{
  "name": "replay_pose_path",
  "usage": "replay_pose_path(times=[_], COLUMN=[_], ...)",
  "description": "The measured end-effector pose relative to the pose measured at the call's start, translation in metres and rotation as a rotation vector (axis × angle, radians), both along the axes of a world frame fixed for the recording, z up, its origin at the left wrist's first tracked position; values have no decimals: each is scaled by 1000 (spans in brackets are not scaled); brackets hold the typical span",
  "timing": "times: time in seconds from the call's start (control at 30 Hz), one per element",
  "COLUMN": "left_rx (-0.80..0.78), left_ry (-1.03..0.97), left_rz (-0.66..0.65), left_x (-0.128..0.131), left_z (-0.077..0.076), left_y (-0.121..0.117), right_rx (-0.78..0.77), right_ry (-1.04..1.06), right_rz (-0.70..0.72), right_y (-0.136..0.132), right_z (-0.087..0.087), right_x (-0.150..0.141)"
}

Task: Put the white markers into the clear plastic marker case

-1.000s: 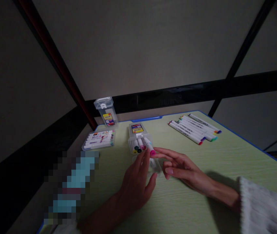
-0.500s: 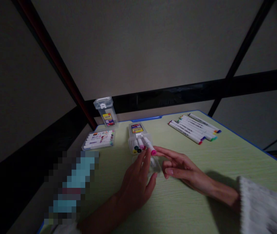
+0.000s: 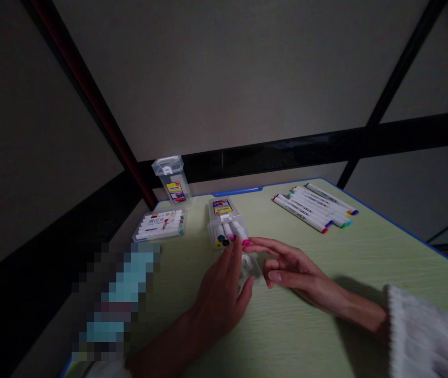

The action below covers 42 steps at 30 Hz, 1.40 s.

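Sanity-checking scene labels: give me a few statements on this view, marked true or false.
1. The left hand and right hand have fingertips at the pink-capped marker. True.
2. All markers are in cases. False: loose markers lie on the table.
3. The standing case is behind the flat marker case. True.
4. Only the flat marker case contains markers. False: several show in the open case.

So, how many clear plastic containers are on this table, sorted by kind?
Box standing upright: 1
Box lying down, near both hands, with markers in it: 1
Flat case with markers in it: 1
Total: 3 containers
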<state>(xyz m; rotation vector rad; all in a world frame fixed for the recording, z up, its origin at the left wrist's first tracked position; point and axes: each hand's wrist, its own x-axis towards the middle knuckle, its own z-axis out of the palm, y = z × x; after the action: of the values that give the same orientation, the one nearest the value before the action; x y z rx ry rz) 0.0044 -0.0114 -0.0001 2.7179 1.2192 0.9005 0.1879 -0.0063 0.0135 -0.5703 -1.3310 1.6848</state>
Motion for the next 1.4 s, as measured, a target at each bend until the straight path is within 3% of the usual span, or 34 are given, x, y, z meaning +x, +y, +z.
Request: replay_pose_path(times=[0.33, 1.4], left_rx=[16, -88], left_ry=[5, -79], left_rz=[-11, -33], left_x=[-1, 0], left_z=[0, 3], left_y=[1, 0], right_rx=[12, -13], right_ry=[61, -3], right_rz=[61, 74], right_y=[1, 3], right_z=[0, -7], right_x=[-1, 1])
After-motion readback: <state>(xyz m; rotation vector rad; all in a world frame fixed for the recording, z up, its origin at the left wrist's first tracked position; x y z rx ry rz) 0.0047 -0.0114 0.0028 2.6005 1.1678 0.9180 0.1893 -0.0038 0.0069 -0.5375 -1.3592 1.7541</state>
